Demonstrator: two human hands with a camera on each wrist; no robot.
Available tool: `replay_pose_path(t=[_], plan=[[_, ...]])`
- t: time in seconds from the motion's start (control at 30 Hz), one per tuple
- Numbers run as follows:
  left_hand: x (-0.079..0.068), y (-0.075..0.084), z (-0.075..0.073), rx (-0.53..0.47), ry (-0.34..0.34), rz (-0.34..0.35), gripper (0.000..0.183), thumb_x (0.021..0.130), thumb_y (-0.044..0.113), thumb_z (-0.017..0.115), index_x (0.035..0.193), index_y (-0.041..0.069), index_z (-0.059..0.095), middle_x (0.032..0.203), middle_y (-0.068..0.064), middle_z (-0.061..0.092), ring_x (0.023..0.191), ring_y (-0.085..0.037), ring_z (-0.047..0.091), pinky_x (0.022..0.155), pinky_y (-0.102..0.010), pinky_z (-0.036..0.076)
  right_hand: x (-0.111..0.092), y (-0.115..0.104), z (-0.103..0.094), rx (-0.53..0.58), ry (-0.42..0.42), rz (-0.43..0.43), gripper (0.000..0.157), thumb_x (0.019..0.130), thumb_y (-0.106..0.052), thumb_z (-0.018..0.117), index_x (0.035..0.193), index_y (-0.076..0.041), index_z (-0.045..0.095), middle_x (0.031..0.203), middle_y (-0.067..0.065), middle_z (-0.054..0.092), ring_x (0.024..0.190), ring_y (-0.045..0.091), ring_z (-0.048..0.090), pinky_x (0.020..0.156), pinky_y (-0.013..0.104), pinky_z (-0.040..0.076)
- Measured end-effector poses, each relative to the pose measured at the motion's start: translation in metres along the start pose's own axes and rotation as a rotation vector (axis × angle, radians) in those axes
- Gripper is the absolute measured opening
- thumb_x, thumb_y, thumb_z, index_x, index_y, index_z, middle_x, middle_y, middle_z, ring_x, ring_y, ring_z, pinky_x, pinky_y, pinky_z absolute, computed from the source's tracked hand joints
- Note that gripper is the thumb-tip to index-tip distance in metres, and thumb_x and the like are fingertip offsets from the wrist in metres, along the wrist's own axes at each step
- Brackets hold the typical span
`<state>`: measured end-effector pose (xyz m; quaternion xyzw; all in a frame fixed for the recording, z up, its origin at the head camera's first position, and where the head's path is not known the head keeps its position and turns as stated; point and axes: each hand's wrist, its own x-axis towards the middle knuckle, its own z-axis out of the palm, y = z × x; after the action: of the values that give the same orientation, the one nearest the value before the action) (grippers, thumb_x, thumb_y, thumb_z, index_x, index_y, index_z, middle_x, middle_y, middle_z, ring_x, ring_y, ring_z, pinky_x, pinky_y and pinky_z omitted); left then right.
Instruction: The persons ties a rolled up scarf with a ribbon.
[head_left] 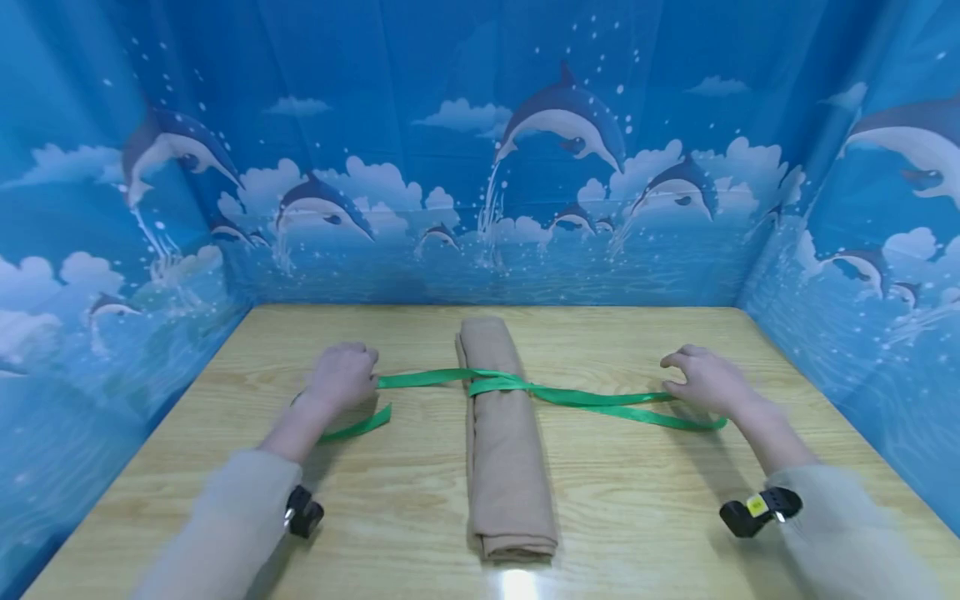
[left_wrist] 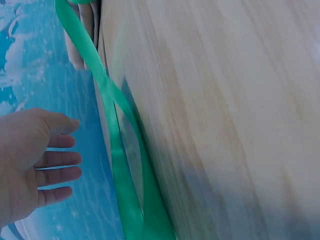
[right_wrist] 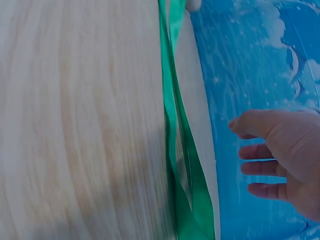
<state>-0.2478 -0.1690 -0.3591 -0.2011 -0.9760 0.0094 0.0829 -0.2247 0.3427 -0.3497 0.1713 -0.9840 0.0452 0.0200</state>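
A brown cloth, folded into a long narrow bundle [head_left: 510, 467], lies lengthwise on the table. Around its upper part runs a green ribbon [head_left: 498, 383], crossed over the top, its two sides stretching left and right across the wood. My left hand [head_left: 341, 379] hovers over the left stretch; in the left wrist view its fingers [left_wrist: 57, 175] are loosely extended, apart from the ribbon [left_wrist: 120, 165]. Over the looped right stretch is my right hand [head_left: 708, 379]. The right wrist view has its fingers [right_wrist: 262, 167] spread and relaxed, with the ribbon [right_wrist: 182, 125] beside them.
The light wooden table [head_left: 645, 500] is enclosed at the back and both sides by a blue curtain [head_left: 420, 275] printed with dolphins. Black cameras are strapped to the left wrist [head_left: 303, 511] and right wrist [head_left: 761, 510].
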Motion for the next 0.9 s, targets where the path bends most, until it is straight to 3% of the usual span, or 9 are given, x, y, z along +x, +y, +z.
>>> replay_pose_path(t=[0.17, 0.37, 0.6, 0.73, 0.9], plan=[[0.011, 0.018, 0.001, -0.062, 0.046, 0.043, 0.021, 0.083, 0.017, 0.068, 0.095, 0.0, 0.066, 0.083, -0.01, 0.064, 0.074, -0.024, 0.061, 0.065, -0.036, 0.052, 0.013, -0.02, 0.009, 0.009, -0.049, -0.059, 0.036, 0.087, -0.024, 0.064, 0.113, 0.001, 0.063, 0.107, 0.019, 0.061, 0.097, 0.037, 0.059, 0.079, 0.05, 0.049], [0.025, 0.034, 0.006, -0.088, 0.008, 0.078, 0.035, 0.083, 0.023, 0.07, 0.112, 0.002, 0.065, 0.104, -0.013, 0.067, 0.094, -0.028, 0.063, 0.08, -0.041, 0.052, 0.025, -0.035, 0.02, -0.005, -0.097, -0.144, 0.04, 0.084, -0.03, 0.068, 0.112, -0.002, 0.064, 0.103, 0.012, 0.062, 0.093, 0.029, 0.061, 0.077, 0.045, 0.051], [0.035, 0.052, 0.014, -0.182, -0.044, 0.129, 0.043, 0.086, 0.027, 0.067, 0.119, 0.001, 0.06, 0.109, -0.013, 0.067, 0.098, -0.027, 0.063, 0.086, -0.041, 0.05, 0.032, -0.053, 0.029, -0.024, -0.091, -0.19, 0.045, 0.083, -0.029, 0.069, 0.118, -0.001, 0.06, 0.106, 0.012, 0.063, 0.093, 0.027, 0.062, 0.077, 0.043, 0.052], [0.04, 0.061, 0.017, -0.22, -0.084, 0.128, 0.046, 0.087, 0.027, 0.066, 0.124, 0.001, 0.057, 0.111, -0.013, 0.066, 0.1, -0.027, 0.062, 0.089, -0.042, 0.049, 0.035, -0.063, 0.032, -0.001, -0.094, -0.193, 0.052, 0.083, -0.022, 0.07, 0.125, 0.001, 0.053, 0.108, 0.014, 0.064, 0.095, 0.028, 0.063, 0.08, 0.046, 0.051], [0.045, 0.069, 0.019, -0.245, -0.137, 0.078, 0.042, 0.088, 0.021, 0.064, 0.126, 0.004, 0.056, 0.115, -0.013, 0.064, 0.103, -0.028, 0.061, 0.089, -0.043, 0.048, 0.038, -0.072, 0.035, 0.034, -0.115, -0.209, 0.05, 0.083, -0.015, 0.069, 0.127, 0.0, 0.052, 0.108, 0.013, 0.063, 0.097, 0.028, 0.062, 0.08, 0.044, 0.051]])
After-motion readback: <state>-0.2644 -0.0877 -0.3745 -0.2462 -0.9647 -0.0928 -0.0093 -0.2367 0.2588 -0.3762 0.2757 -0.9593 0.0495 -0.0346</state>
